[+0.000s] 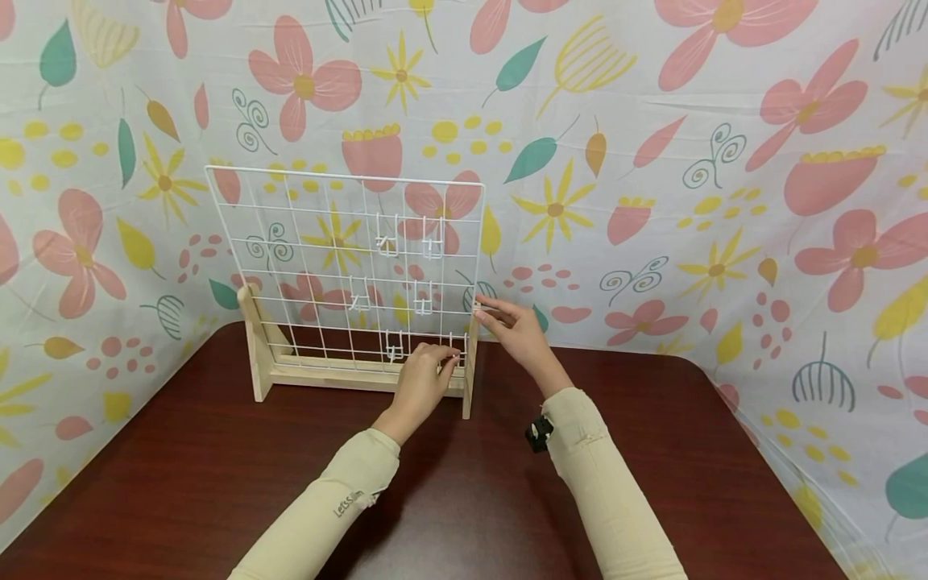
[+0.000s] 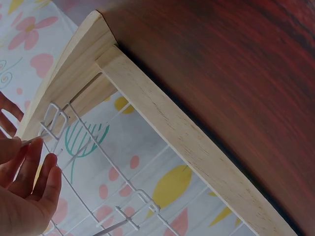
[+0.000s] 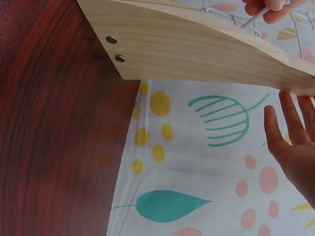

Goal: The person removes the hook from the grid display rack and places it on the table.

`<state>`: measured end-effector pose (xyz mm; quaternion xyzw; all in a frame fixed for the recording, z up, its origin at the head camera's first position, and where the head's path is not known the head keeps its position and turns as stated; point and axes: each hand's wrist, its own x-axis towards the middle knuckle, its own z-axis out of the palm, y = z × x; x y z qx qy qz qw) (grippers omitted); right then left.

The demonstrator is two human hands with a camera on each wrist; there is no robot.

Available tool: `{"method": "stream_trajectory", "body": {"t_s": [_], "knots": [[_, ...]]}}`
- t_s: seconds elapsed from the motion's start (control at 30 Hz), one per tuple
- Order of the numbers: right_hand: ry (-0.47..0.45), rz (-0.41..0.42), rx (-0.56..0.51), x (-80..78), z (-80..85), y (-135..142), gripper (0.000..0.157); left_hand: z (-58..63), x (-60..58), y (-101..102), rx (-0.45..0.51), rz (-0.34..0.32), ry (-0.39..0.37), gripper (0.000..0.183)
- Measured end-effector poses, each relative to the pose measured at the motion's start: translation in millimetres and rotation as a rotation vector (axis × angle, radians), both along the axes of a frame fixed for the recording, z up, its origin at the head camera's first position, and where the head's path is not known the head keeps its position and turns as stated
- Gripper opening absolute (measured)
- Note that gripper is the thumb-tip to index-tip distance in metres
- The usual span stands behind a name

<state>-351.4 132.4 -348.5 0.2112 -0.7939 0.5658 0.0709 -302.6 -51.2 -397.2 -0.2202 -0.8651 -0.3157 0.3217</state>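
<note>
A white wire grid panel [image 1: 348,175] stands upright in a wooden base [image 1: 319,377]. At its lower right corner my left hand [image 1: 424,379] pinches the prong of a white wire hook [image 3: 255,18] between thumb and fingertips. The hook's bent back plate overlaps the grid wires in the left wrist view. My right hand [image 1: 518,334] is at the right wooden side support [image 3: 197,44], its extended fingertips touching the edge near the top. Several more white hooks [image 1: 423,304] hang on the right half of the grid, one [image 2: 127,218] low down beside the held one.
The stand rests on a dark red-brown table [image 1: 181,475], toward its back edge. Behind it hangs a white cloth [image 1: 580,185] with flowers and leaves. The left wooden side support [image 1: 257,346] holds the grid's other edge. A small black device [image 1: 538,433] sits at the right wrist.
</note>
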Motion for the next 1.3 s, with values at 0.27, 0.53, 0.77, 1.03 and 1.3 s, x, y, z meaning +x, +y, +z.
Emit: {"method": "stream_trajectory", "body": {"t_s": [0.27,0.53,0.77,1.03,1.3], "knots": [[-0.025,0.013,-0.008,3.3,3.9,0,0.041,1.2,0.0,0,0.008,-0.003,0.021,0.011],[-0.021,0.019,0.015,26.1,24.4,-5,0.04,0.9,-2.7,-1,0.027,-0.008,0.045,0.011],[-0.022,0.022,0.01,26.9,24.1,-6,0.039,1.2,-1.7,-2,0.034,0.003,0.048,0.012],[-0.018,0.023,0.006,25.4,24.5,-5,0.039,2.9,-2.8,-2,0.052,-0.004,0.065,0.011],[-0.025,0.022,0.014,25.0,25.4,-5,0.04,5.6,-2.3,-3,0.063,-0.007,0.088,0.011]]}}
